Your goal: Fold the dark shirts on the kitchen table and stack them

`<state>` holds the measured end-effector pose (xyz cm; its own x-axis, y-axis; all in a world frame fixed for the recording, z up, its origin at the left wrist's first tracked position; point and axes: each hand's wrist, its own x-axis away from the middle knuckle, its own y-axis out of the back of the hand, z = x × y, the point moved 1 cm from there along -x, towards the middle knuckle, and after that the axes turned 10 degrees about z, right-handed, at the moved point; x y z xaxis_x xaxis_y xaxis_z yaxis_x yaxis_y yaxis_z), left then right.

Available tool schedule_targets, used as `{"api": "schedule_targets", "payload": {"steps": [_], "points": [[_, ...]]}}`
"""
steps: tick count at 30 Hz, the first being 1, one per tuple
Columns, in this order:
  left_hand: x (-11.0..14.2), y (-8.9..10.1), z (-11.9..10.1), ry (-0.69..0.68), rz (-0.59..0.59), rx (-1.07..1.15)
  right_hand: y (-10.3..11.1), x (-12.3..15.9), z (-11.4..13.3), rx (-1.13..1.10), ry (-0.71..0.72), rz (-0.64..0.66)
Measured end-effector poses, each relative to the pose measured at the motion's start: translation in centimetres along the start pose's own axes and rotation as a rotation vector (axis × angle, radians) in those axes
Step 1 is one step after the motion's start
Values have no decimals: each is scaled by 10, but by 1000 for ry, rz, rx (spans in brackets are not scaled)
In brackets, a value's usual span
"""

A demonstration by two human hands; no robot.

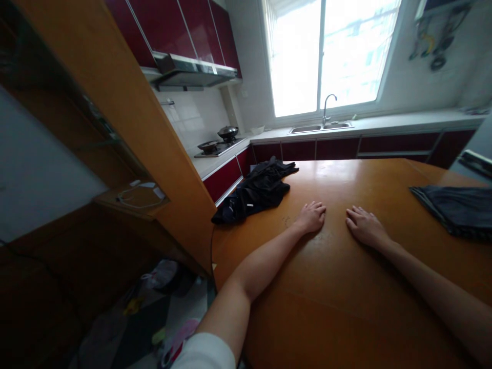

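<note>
Both my hands rest palm down on a brown wooden table [307, 271]. My left hand [312, 217] lies flat with its fingers stretched forward, holding nothing. A crumpled heap of black clothing [257, 192] sits to its left, along the table's left edge, apart from the hand. My right hand [365, 225] also lies flat and open, a short gap to the right of the left one. Farther right is a folded dark grey-blue garment [457, 207], cut off by the picture's edge; neither hand touches it.
Beyond the table runs a white counter [403, 122] with a sink [307, 129] and faucet [326, 110]. A stove [221, 148] carrying a lidded pan [228, 132] stands at the back left. A wooden post [165, 133] rises at the table's left. Shoes and other items lie on the floor there.
</note>
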<state>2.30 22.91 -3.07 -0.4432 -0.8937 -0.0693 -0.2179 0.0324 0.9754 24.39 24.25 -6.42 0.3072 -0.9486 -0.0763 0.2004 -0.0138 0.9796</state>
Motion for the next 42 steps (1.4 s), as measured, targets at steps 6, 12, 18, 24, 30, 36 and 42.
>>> {"api": "schedule_targets", "payload": {"steps": [6, 12, 18, 24, 30, 36, 42], "points": [[-2, 27, 25, 168, -109, -4, 0, 0, 0, 6, -6, 8], [22, 61, 89, 651, -292, -103, 0, 0, 0, 16, -5, 9], [30, 51, 122, 748, -322, 23, -2, -1, 0, -7, -12, 5], [23, 47, 131, 683, -333, 61, -2, 0, -2, -9, 1, -13], [16, 46, 112, 543, -388, 76, -4, -1, -4, -43, 16, -33], [8, 40, 70, 286, -342, 89, -4, -2, -5, -20, 18, -29], [4, 30, 34, 33, -117, -13, -3, -1, -4, -26, 18, -33]]}}
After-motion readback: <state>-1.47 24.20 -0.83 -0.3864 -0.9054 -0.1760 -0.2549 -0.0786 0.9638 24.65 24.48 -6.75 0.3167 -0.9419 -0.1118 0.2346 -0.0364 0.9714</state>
